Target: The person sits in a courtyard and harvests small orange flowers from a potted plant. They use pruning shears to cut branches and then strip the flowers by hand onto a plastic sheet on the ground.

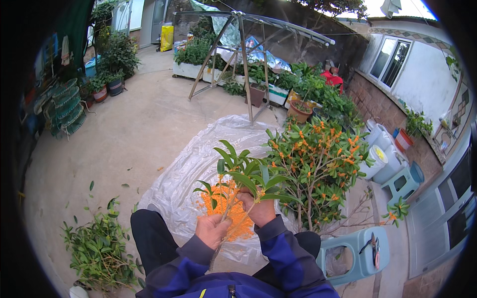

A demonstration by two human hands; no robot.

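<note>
A leafy cut branch (242,173) rises before me, its stem running down between my knees. My left hand (214,228) grips the lower woody stem. My right hand (257,208) is higher up, among the twigs under the leaves; its fingers are partly hidden by foliage, so their hold is not clear. Under both hands lies a heap of small orange blossoms (238,227) on a clear plastic sheet (175,190). Close to the right, a large bundle of branches (316,164) bears orange flower clusters.
A pale blue plastic stool (335,240) at lower right carries pruning shears (372,244). Leafy cuttings (100,253) are piled at lower left. A metal frame (244,70) stands ahead, one leg on the sheet. White buckets (376,158), another stool (404,182) and potted plants (300,108) are at right.
</note>
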